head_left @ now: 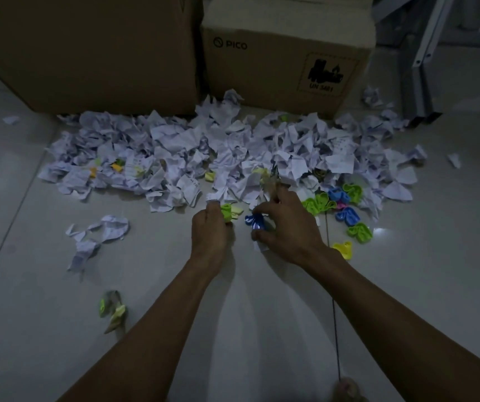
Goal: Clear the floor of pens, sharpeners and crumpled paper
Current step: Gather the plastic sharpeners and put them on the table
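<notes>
2 cardboard boxes stand side by side at the top of the view, on a pale tiled floor point(262, 329). The large plain box point(88, 50) is on the left. The smaller box point(285, 62) on the right touches it or nearly so, and it carries the printed word "PICO" and a black hazard label with "UN 3481". At the far right, a grey metal frame point(421, 71) leans and reaches down to the floor. A thin dark cord point(334, 314) runs along the floor.
</notes>
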The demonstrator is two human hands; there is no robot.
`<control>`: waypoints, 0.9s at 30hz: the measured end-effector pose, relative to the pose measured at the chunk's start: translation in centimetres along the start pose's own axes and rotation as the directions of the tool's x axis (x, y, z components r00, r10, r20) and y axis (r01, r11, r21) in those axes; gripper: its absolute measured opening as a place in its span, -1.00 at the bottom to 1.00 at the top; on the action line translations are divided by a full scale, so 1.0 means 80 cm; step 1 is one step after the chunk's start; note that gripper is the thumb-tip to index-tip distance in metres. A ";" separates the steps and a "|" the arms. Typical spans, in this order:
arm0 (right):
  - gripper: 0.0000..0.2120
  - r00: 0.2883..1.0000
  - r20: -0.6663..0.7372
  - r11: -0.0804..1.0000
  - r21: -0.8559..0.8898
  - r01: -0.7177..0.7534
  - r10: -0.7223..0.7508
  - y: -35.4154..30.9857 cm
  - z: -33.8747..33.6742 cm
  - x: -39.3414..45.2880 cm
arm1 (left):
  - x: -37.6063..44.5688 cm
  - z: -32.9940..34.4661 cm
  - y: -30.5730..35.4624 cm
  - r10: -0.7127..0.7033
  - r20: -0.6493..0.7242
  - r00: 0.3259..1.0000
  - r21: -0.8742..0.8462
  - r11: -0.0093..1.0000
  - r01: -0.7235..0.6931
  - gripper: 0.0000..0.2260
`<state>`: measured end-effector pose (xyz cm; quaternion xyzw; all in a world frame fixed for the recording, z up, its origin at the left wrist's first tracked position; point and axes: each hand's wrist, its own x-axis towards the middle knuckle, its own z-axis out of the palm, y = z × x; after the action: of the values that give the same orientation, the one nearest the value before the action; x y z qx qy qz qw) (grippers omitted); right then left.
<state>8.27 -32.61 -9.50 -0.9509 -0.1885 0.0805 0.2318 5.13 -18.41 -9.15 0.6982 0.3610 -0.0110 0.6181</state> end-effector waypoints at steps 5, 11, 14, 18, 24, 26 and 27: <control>-0.51 0.999 0.032 0.997 -0.072 0.011 -0.009 -0.004 0.006 0.004 | 0.010 -0.009 0.005 -0.273 0.262 0.926 -0.530 0.761 0.375 -0.66; -0.55 0.997 -0.047 0.997 0.030 -0.065 0.066 -0.002 0.001 0.000 | 0.003 -0.020 -0.005 -0.233 0.485 0.843 -0.603 0.609 0.516 -0.60; -0.62 0.961 -0.226 0.932 0.356 -0.071 0.160 -0.015 -0.016 -0.011 | 0.000 -0.021 -0.003 -0.277 0.481 0.832 -0.660 0.509 0.552 -0.64; -0.64 0.977 -0.188 0.844 0.535 0.020 0.097 -0.043 -0.024 -0.037 | -0.010 -0.018 0.003 -0.244 0.625 0.742 -0.669 0.321 0.670 -0.54; -0.54 0.992 -0.123 0.919 0.389 0.062 -0.015 -0.048 -0.014 -0.049 | -0.013 -0.008 -0.005 -0.175 0.695 0.697 -0.630 0.319 0.708 -0.64; -0.52 0.994 -0.112 0.888 0.455 0.060 -0.010 -0.042 -0.019 -0.053 | -0.009 -0.007 -0.008 -0.168 0.712 0.682 -0.624 0.296 0.724 -0.72; -0.54 0.991 -0.128 0.867 0.497 0.038 0.030 -0.037 -0.021 -0.054 | -0.008 -0.006 -0.011 -0.162 0.717 0.678 -0.623 0.287 0.727 -0.72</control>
<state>3.73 -32.56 -6.35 -0.8618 -0.1475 0.0630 0.4812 3.98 -18.35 -9.47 0.0964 0.3155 -0.1931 0.9241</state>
